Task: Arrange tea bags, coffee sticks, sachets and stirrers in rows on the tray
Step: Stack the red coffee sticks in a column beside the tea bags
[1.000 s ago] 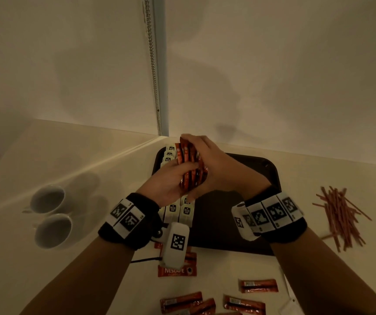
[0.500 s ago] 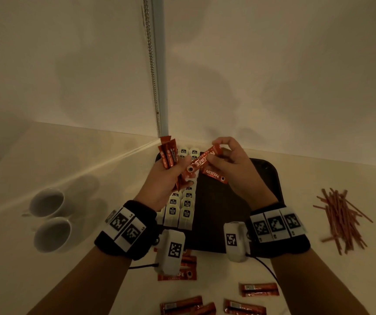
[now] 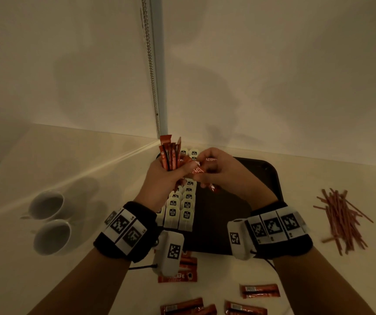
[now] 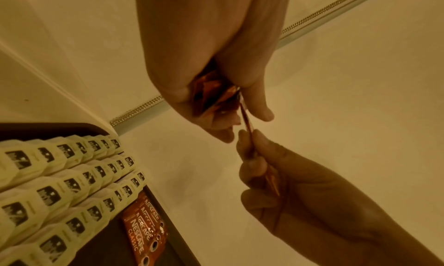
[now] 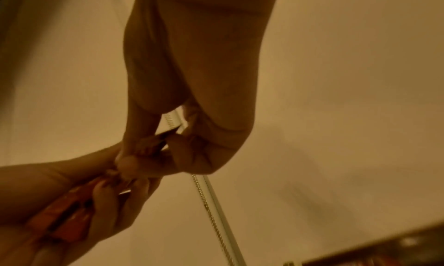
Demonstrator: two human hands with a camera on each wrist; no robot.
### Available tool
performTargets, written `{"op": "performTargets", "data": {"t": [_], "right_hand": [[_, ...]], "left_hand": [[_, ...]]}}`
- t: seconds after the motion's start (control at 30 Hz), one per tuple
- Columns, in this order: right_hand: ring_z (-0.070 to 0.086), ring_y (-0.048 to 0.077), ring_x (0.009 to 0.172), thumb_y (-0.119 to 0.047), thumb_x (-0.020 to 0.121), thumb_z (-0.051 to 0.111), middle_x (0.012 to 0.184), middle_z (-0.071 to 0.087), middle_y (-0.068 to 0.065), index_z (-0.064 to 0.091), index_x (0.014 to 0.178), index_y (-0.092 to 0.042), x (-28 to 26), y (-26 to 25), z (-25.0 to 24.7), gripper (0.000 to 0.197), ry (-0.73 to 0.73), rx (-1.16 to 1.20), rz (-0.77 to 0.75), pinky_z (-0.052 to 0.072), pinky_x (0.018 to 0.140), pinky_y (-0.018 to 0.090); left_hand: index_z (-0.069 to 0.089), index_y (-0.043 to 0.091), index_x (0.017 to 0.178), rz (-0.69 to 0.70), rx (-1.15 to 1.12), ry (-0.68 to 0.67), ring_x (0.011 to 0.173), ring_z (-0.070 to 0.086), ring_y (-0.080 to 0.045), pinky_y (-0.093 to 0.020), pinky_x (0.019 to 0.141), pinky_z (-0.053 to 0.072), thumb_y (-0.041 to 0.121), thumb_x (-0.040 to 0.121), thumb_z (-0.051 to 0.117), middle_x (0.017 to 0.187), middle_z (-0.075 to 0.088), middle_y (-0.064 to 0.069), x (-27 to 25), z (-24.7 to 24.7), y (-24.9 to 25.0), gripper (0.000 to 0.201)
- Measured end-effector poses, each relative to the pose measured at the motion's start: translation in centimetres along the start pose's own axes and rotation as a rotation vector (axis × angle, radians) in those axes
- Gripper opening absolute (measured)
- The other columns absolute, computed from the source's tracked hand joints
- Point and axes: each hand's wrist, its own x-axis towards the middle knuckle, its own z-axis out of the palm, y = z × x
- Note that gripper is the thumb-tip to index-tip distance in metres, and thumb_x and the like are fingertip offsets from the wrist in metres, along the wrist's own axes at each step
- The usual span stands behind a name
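My left hand (image 3: 163, 178) grips a bundle of red coffee sticks (image 3: 170, 155) upright above the far left corner of the dark tray (image 3: 264, 178). My right hand (image 3: 214, 171) pinches one coffee stick (image 3: 198, 170) at the bundle's lower end, right beside my left thumb. In the left wrist view my left hand (image 4: 211, 99) holds the bundle (image 4: 211, 97), and the right hand's fingers (image 4: 254, 156) pinch one thin stick (image 4: 246, 118). Rows of white tea bags (image 3: 183, 208) fill the tray's left side. A few coffee sticks (image 4: 144, 232) lie on the tray beside them.
Two white cups (image 3: 48, 221) stand left of the tray. A loose pile of brown stirrers (image 3: 341, 219) lies on the right of the table. Several more coffee sticks (image 3: 259, 291) lie near the table's front edge. A wall corner with a bead chain (image 3: 152, 87) rises behind.
One second ago both hands clasped the bundle together. Since then the right hand came away with a single stick, and now pinches one close against the bundle in the left hand.
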Motion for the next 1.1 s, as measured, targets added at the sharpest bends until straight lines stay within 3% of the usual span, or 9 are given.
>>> {"op": "performTargets", "data": {"t": [0.1,0.27,0.47,0.7,0.77,0.87,0.93,1.0,1.1], "right_hand": [[0.065,0.007,0.062,-0.019,0.081,0.072,0.084,0.071,0.004,0.060,0.099,-0.013,0.0,-0.5,-0.1,0.022,0.080,-0.144,-0.050,0.049,0.058,0.012],[0.057,0.004,0.050,-0.019,0.082,0.070,0.065,0.067,-0.009,0.072,0.089,-0.012,-0.2,-1.1,-0.6,0.010,0.132,-0.234,-0.104,0.041,0.049,0.008],[0.065,0.017,0.067,-0.011,0.080,0.071,0.082,0.070,0.009,0.069,0.090,-0.004,-0.1,-1.0,-1.2,0.013,0.262,-0.011,-0.121,0.056,0.065,0.019],[0.068,0.010,0.075,-0.009,0.082,0.068,0.089,0.069,0.001,0.069,0.091,-0.013,-0.4,-0.5,-1.5,0.009,0.290,-0.008,-0.142,0.053,0.065,0.014],[0.067,0.012,0.077,-0.010,0.084,0.066,0.089,0.070,0.000,0.070,0.094,-0.014,-0.3,-0.4,-1.6,0.012,0.260,-0.110,-0.130,0.052,0.067,0.012],[0.062,-0.003,0.077,-0.009,0.087,0.062,0.093,0.066,-0.008,0.069,0.103,-0.017,0.2,0.2,-2.3,0.019,0.129,-0.279,-0.075,0.045,0.064,0.004],[0.061,-0.001,0.087,-0.009,0.089,0.059,0.099,0.065,-0.008,0.068,0.104,-0.021,0.7,1.2,-3.2,0.021,0.121,-0.330,-0.052,0.047,0.074,0.008],[0.059,0.010,0.101,-0.010,0.090,0.058,0.106,0.065,-0.004,0.066,0.100,-0.021,1.5,3.0,-4.5,0.017,0.234,-0.325,-0.021,0.051,0.084,0.024],[0.055,0.009,0.101,-0.011,0.088,0.061,0.111,0.064,-0.001,0.065,0.099,-0.016,2.4,7.0,-5.7,0.012,0.417,-0.346,0.069,0.043,0.070,0.012]], "left_hand": [[0.068,0.014,0.091,-0.054,-0.016,-0.042,0.069,0.065,-0.017,-0.021,0.059,0.050,0.015,0.082,0.071,0.081,0.071,-0.007,0.1,-0.2,0.0,0.010],[0.065,0.012,0.091,-0.180,-0.164,-0.047,0.067,0.068,-0.012,-0.016,0.051,0.048,0.011,0.086,0.065,0.079,0.071,-0.005,-0.4,0.0,-0.5,0.005],[0.067,0.012,0.089,-0.180,-0.233,0.032,0.062,0.065,-0.009,-0.015,0.053,0.049,0.011,0.085,0.064,0.075,0.072,-0.007,-0.3,-0.1,-0.6,0.004],[0.071,0.014,0.086,-0.057,-0.141,0.094,0.052,0.057,-0.007,-0.017,0.044,0.038,0.007,0.081,0.069,0.068,0.069,-0.008,-0.1,-0.4,-1.0,0.008],[0.070,0.010,0.088,-0.035,-0.143,0.123,0.050,0.057,-0.005,-0.015,0.044,0.039,0.004,0.083,0.068,0.068,0.068,-0.007,-0.1,-0.3,-1.1,0.008],[0.067,0.004,0.090,0.012,-0.079,0.109,0.052,0.060,-0.003,-0.010,0.047,0.042,0.001,0.086,0.064,0.069,0.067,-0.007,0.0,-0.4,-1.1,0.006],[0.067,0.004,0.091,0.039,-0.041,0.117,0.057,0.062,-0.007,-0.014,0.053,0.047,0.007,0.088,0.063,0.068,0.067,-0.004,0.1,-0.9,-1.2,0.006],[0.064,0.009,0.089,-0.003,-0.057,0.157,0.059,0.063,-0.010,-0.020,0.059,0.054,0.015,0.090,0.061,0.065,0.063,-0.002,0.2,-1.7,-1.2,0.007],[0.056,0.015,0.078,-0.081,-0.017,0.237,0.045,0.050,-0.006,-0.024,0.050,0.050,0.020,0.093,0.057,0.054,0.050,0.005,0.0,-3.2,-1.7,0.016]]}}
